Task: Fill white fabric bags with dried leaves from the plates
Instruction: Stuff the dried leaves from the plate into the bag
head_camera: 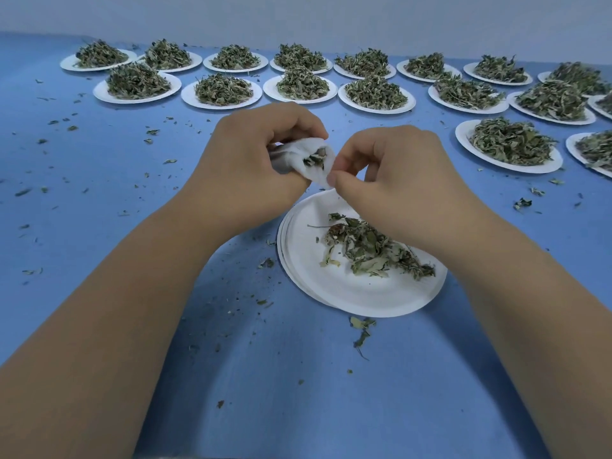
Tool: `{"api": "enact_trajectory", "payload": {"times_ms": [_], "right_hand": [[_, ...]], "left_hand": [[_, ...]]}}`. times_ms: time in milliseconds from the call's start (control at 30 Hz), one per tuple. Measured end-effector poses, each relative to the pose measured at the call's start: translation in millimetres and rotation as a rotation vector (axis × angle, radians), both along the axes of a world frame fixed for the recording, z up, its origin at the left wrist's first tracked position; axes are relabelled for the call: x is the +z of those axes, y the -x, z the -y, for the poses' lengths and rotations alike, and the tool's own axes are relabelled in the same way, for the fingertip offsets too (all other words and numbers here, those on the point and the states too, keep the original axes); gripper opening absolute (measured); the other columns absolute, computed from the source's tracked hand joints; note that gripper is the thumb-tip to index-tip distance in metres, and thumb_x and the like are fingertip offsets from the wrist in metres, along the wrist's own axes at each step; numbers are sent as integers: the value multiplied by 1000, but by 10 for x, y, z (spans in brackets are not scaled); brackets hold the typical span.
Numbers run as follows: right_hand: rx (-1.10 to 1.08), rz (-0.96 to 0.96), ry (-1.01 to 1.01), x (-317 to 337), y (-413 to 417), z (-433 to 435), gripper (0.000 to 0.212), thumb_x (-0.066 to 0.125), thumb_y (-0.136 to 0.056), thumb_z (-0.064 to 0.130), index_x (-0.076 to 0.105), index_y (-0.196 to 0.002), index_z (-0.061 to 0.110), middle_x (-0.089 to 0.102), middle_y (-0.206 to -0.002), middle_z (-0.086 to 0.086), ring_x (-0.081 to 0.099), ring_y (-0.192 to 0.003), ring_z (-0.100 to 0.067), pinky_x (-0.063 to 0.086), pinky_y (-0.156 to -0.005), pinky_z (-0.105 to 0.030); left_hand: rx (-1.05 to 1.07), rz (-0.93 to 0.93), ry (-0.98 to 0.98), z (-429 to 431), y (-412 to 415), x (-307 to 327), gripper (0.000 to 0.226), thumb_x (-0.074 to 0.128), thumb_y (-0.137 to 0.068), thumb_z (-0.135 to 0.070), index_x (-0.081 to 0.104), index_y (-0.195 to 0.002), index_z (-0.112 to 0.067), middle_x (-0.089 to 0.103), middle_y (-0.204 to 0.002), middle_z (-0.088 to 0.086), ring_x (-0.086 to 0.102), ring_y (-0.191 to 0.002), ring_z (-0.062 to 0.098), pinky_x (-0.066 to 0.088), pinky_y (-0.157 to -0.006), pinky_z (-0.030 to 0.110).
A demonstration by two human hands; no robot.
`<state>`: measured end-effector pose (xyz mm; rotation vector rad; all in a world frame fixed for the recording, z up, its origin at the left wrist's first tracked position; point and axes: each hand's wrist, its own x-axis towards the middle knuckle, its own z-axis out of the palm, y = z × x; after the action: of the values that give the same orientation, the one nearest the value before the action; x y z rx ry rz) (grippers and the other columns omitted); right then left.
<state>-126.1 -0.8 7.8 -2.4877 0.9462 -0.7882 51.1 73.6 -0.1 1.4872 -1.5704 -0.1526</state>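
Two hands meet above the blue table (99, 167), just beyond the near plate (347, 293). The left hand (255, 160) is curled around one white fabric bag (313, 167). The right hand (394, 170) pinches the bag's rim between thumb and fingertip. Its mouth gapes toward the camera with dried leaves showing inside. The near plate tops a thin stack and carries a small scatter of leaves (371, 253). Seventeen heaped plates (137, 86) lie beyond: eight in the back row along the wall (298, 14), seven in the next row and two nearer on the right. The rightmost plates are cut by the frame edge. Open blue surface, flecked with crumbs, lies to the left of the hands.
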Motion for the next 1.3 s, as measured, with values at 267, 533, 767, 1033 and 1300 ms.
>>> {"api": "enact_trajectory", "payload": {"times_ms": [267,533,767,1033,1300], "right_hand": [[63,196,141,8,-51,-136,7,57,-101,26,57,-95,29,58,-84,17,54,-76,-4,41,-67,-18],[-1,109,163,-57,-29,-9,10,60,-99,25,70,-100,26,63,-94,11,51,-77,-5,42,-75,-26],[-16,-15,79,-9,0,12,16,67,-96,27,78,-108,30,68,-112,6,63,-99,-12,48,-93,-35],[26,-163,86,38,3,-9,12,59,-96,20,70,-97,24,69,-109,2,64,-100,-21,49,-91,-40],[31,-196,242,-36,3,-3,10,47,-101,11,54,-107,10,50,-113,-5,45,-81,-25,42,-70,-43]], "left_hand": [[64,-4,-22,9,21,-12,12,76,-83,-38,74,-94,-32,68,-79,-21,63,-78,-1,45,-66,15],[40,-49,-43,15,13,11,26,84,-76,-34,74,-100,-32,73,-90,-22,68,-88,-3,54,-75,20],[36,-20,-12,5,31,7,29,88,-73,-33,74,-99,-31,71,-90,-19,66,-87,-4,51,-71,15],[-5,-108,-25,-1,50,-3,28,90,-71,-25,74,-93,-29,73,-88,-15,71,-88,9,58,-78,40],[-18,-188,15,-7,36,29,30,90,-71,-20,74,-95,-26,75,-89,-12,73,-87,13,61,-76,43]]}}
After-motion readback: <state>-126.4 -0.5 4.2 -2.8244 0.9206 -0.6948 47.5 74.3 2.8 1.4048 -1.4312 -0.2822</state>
